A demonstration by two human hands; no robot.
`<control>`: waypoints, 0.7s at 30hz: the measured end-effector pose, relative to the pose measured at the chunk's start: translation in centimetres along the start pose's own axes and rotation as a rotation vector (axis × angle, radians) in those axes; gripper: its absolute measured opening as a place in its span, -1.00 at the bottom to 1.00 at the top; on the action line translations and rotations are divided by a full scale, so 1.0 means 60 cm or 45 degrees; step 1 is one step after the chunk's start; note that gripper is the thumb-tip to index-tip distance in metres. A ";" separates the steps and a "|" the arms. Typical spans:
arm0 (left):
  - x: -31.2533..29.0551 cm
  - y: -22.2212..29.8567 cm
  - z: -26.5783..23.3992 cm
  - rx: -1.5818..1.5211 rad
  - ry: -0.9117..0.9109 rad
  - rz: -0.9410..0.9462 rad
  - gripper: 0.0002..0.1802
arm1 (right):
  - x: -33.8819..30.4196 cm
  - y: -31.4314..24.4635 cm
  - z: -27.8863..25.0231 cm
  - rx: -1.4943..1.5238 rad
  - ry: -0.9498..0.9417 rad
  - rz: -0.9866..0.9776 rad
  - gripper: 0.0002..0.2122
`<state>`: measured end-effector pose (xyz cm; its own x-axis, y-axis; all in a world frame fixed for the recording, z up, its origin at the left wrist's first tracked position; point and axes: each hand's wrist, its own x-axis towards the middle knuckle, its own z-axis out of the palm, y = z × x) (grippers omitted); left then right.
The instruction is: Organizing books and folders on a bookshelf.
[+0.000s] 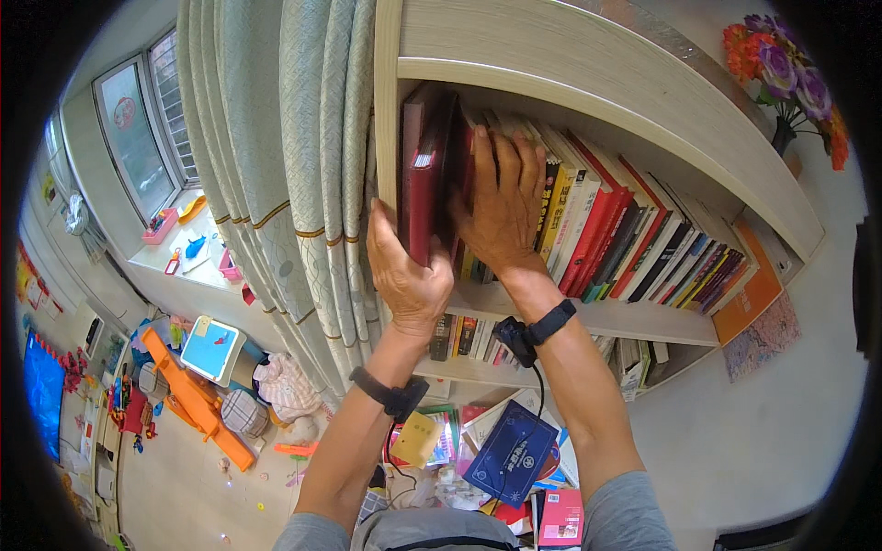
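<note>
A dark red book (422,207) stands upright at the left end of the upper shelf, next to the side panel. My left hand (411,283) is closed round its lower part, with fingers on the left and the thumb on the right. My right hand (503,197) lies with its fingers stretched over the neighbouring books, right of a dark gap beside the red book. Its thumb points into that gap, and the thumb's tip is hard to make out. A row of upright books (597,230) with yellow, white, red and black spines runs to the right.
Patterned curtains (317,156) hang close on the left. Below is a lower shelf with more books (473,338). Books and papers, including a dark blue one (512,455), lie on the floor. Artificial flowers (781,69) stand on top. An orange toy (197,399) lies at left.
</note>
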<state>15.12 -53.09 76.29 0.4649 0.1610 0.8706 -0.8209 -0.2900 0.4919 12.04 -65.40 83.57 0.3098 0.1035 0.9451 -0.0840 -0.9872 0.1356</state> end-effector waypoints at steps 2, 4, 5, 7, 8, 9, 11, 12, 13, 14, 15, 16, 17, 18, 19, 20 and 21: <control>-0.002 0.000 -0.001 -0.014 -0.032 -0.044 -0.05 | 0.000 0.003 0.002 -0.014 0.001 -0.011 -0.21; -0.005 -0.002 -0.001 -0.035 -0.045 -0.052 -0.05 | 0.002 0.005 0.002 -0.029 0.005 -0.025 -0.21; -0.010 -0.005 -0.002 -0.034 -0.046 -0.055 -0.05 | 0.000 0.006 0.005 -0.033 0.023 -0.031 -0.21; -0.025 -0.011 -0.009 0.033 -0.109 -0.021 -0.04 | -0.003 0.010 0.010 -0.037 0.038 -0.038 -0.20; -0.037 -0.016 -0.013 0.036 -0.108 -0.023 -0.04 | -0.004 0.010 0.011 -0.040 0.043 -0.044 -0.20; -0.052 -0.025 -0.014 0.031 -0.151 -0.053 -0.03 | -0.005 0.011 0.013 -0.043 0.047 -0.050 -0.20; -0.070 -0.039 -0.014 0.030 -0.192 -0.085 -0.02 | -0.007 0.013 0.017 -0.038 0.059 -0.059 -0.19; -0.076 -0.046 -0.012 0.013 -0.183 -0.093 -0.01 | -0.008 0.013 0.020 -0.036 0.074 -0.066 -0.18; -0.081 -0.053 -0.011 -0.004 -0.174 -0.100 -0.01 | -0.008 0.012 0.023 -0.031 0.074 -0.067 -0.18; -0.079 -0.053 -0.009 -0.003 -0.174 -0.104 -0.01 | -0.009 0.011 0.024 -0.037 0.084 -0.062 -0.19; -0.077 -0.051 -0.005 0.036 -0.120 -0.055 -0.02 | -0.009 0.010 0.025 -0.043 0.096 -0.056 -0.20; -0.073 -0.050 -0.002 0.074 -0.066 -0.006 -0.03 | -0.007 0.011 0.025 -0.041 0.095 -0.058 -0.20; -0.072 -0.048 -0.002 0.074 -0.070 -0.012 -0.03 | -0.006 0.013 0.021 -0.059 0.069 -0.065 -0.19; -0.070 -0.045 -0.002 0.055 -0.087 -0.025 -0.03 | -0.005 0.014 0.018 -0.078 0.044 -0.073 -0.19; -0.069 -0.042 -0.003 0.034 -0.102 -0.037 -0.04 | -0.006 0.014 0.017 -0.081 0.039 -0.074 -0.19; -0.068 -0.042 -0.003 0.030 -0.094 -0.032 -0.04 | -0.003 0.016 0.020 -0.085 0.053 -0.078 -0.19; -0.069 -0.044 -0.002 0.066 -0.111 -0.017 -0.03 | 0.000 0.019 0.021 -0.091 0.068 -0.082 -0.19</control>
<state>15.34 -52.86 71.39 0.5044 0.0827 0.8595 -0.7973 -0.3374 0.5004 13.15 -66.67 83.33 0.2659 0.1746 0.9480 -0.1336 -0.9673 0.2156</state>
